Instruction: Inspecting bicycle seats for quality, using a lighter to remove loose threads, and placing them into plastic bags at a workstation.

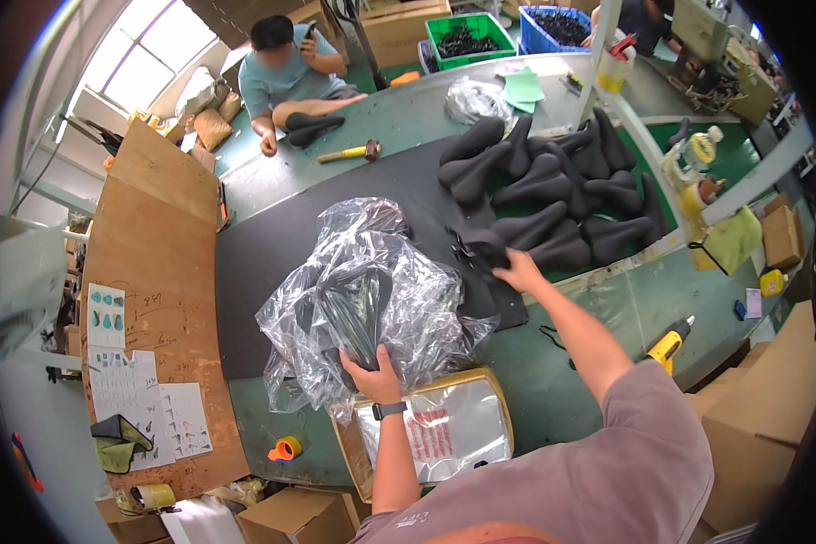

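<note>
the left hand (372,376) is half curled at the near end of a big, shiny, clear plastic bag (422,308). its thumb is on 1 side and its fingers are on the other, with the plastic in between. something dark shows through the bag, but the shine makes it hard to tell what it is. the right hand (517,270) reaches out to the right and is curled on the end of 1 black seat (482,247). some of its fingers are hidden, so i cannot tell how tight it holds. the seat is at the right side of a flat black mat (254,272), just beside a big pile of black seats (544,181). the mat and the bag lie on a green bench (562,372). near the left arm is an open box (508,431) with flat clear bags (462,417) in it. a roll of tape (286,449) is to the left of the box. a yellow tool (669,343) lies on the near right. on the far side, a person (286,77) sits with a phone, and 1 hammer (344,153) lies near 1 more seat (313,129).
</note>
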Motion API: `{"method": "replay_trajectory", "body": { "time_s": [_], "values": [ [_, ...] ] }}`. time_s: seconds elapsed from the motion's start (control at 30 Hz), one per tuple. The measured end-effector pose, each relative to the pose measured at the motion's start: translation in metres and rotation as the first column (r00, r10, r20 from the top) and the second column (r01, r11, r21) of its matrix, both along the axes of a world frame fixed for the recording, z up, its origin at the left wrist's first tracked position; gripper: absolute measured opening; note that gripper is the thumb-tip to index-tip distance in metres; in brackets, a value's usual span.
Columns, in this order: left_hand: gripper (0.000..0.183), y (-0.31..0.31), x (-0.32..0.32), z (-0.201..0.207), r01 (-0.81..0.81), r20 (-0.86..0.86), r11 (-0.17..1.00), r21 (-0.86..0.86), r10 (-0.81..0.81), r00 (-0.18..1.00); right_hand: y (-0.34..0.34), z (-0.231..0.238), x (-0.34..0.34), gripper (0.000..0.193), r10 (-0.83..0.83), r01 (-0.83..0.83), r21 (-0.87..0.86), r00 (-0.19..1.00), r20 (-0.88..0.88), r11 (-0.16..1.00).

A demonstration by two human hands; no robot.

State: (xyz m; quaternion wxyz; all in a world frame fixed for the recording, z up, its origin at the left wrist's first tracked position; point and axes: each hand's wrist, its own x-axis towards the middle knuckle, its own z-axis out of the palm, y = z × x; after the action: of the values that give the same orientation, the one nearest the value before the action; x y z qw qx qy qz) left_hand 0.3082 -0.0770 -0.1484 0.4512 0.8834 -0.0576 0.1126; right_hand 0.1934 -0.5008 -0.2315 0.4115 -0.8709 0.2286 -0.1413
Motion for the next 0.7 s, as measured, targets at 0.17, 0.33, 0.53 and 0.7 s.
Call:
{"method": "replay_trajectory", "body": {
  "time_s": [0.17,0.33,0.53,0.7],
  "values": [
    [0.091,0.000,-0.011,0.011,0.017,0.036,0.993,-0.121,-0.013,0.999,0.087,0.066,-0.229,0.042,-0.428,0.290,0.824,0.902,-0.065,0.486],
    [0.106,-0.017,-0.104,0.070,0.368,0.437,0.921,0.129,-0.386,0.813,0.162,0.199,-0.422,0.051,-0.358,0.361,0.506,0.927,-0.108,0.783],
    [0.111,-0.036,-0.248,0.132,0.986,-0.046,-0.063,-0.153,-0.996,-0.070,0.186,0.260,-0.481,0.051,-0.614,0.396,0.711,0.787,0.064,0.581],
    [0.084,-0.021,-0.306,0.132,0.807,-0.234,0.098,-0.582,-0.971,-0.051,0.214,0.255,-0.381,0.055,-0.743,-0.086,0.913,0.554,0.377,0.399]
  ]
}}
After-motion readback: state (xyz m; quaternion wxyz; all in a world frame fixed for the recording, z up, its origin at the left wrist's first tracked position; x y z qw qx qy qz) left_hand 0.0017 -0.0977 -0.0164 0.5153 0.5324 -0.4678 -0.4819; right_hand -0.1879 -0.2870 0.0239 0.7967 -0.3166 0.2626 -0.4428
